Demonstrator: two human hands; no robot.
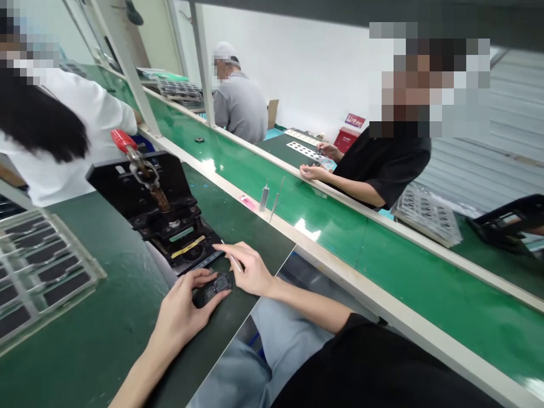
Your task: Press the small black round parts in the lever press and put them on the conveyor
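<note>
A small dark part (217, 288) rests low over the green table, with the thumb and fingers of my left hand (182, 309) closed around its sides. Just to the right, my right hand (249, 269) pinches a thin light-coloured stick-like tool (233, 262), its index finger stretched along the front of the fixture. That black fixture (165, 209), with a red-handled clamp (124, 140) on top, stands directly beyond both hands. A yellow strip (187, 248) and a green strip (181, 234) lie across its lower part.
Left on the table (123, 294) lies a tray of dark parts (46, 266). Beyond the fixture runs a green conveyor (340, 218) with a pale rail, near a pink item (246, 202) and an upright bundle of thin rods (264, 198). Other people sit at left and across.
</note>
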